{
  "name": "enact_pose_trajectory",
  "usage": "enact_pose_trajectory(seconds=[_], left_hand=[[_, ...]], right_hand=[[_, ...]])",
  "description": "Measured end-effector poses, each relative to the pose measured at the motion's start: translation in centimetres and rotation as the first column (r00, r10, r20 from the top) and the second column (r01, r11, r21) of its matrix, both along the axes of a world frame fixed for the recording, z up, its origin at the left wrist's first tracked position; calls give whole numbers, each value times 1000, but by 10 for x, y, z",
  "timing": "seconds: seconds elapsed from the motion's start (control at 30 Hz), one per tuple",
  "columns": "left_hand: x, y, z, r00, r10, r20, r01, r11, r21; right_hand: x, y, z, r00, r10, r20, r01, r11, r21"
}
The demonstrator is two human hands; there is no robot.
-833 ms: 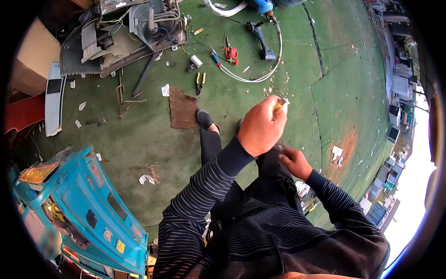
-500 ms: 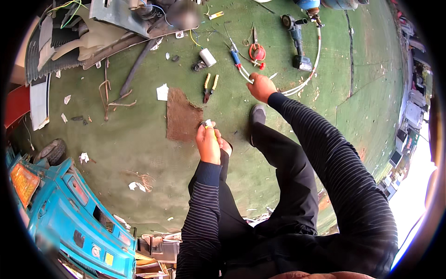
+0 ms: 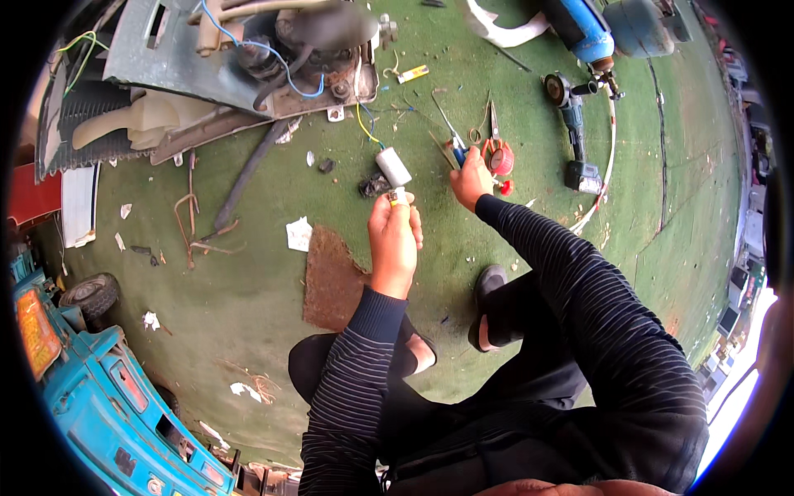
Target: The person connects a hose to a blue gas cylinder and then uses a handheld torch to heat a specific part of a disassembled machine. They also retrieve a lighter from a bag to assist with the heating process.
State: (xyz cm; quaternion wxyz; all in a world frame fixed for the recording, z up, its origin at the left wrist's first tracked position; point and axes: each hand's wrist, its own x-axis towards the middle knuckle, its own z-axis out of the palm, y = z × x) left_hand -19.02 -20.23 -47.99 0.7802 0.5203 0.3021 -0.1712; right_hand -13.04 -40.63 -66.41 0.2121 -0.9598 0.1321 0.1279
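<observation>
My left hand (image 3: pixel 395 231) is closed round a small yellow lighter-like object with a light tip (image 3: pixel 399 199), just below a grey cylinder (image 3: pixel 393 166) with wires. My right hand (image 3: pixel 471 178) grips a blue-and-red handle (image 3: pixel 457 151) with a thin metal tube, on a white hose (image 3: pixel 609 153). Beside it lie scissors (image 3: pixel 494 116) and a red round item (image 3: pixel 501 159). A cordless angle grinder (image 3: pixel 572 124) rests farther right on the green floor.
Dismantled metal machinery (image 3: pixel 190 58) lies at the upper left, with bent copper pipes (image 3: pixel 192 240) below. Gas cylinders (image 3: pixel 579 29) are at the top right. A brown mat scrap (image 3: pixel 327 281) is near my feet. A battered turquoise vehicle cab (image 3: pixel 124 413) fills the lower left.
I have bent lower toward the tools. My right hand has moved forward from my leg onto the blue-and-red handle; my left hand has shifted toward the grey cylinder, still holding the yellow object.
</observation>
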Motion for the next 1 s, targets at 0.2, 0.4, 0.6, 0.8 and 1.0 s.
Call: enact_pose_trajectory(seconds=[0.2, 0.4, 0.6, 0.8, 1.0], left_hand=[[58, -19, -37, 871, -253, 421, 53, 901, 431], [67, -23, -32, 721, -416, 554, -54, 763, 644], [57, -14, -33, 641, -425, 639, -144, 752, 643], [55, 14, -23, 641, -483, 596, -138, 692, 709], [46, 22, -21, 683, -479, 552, -137, 658, 741]], right_hand=[[50, -18, 97, 982, 3, 191, -57, 959, 279], [12, -2, 159, 995, 11, 104, -71, 805, 590], [7, 16, 199, 766, 208, -608, 583, 170, 794], [2, 41, 190, 656, 326, -680, 688, 111, 717], [-9, 57, 186, 630, 335, -701, 719, 89, 689]])
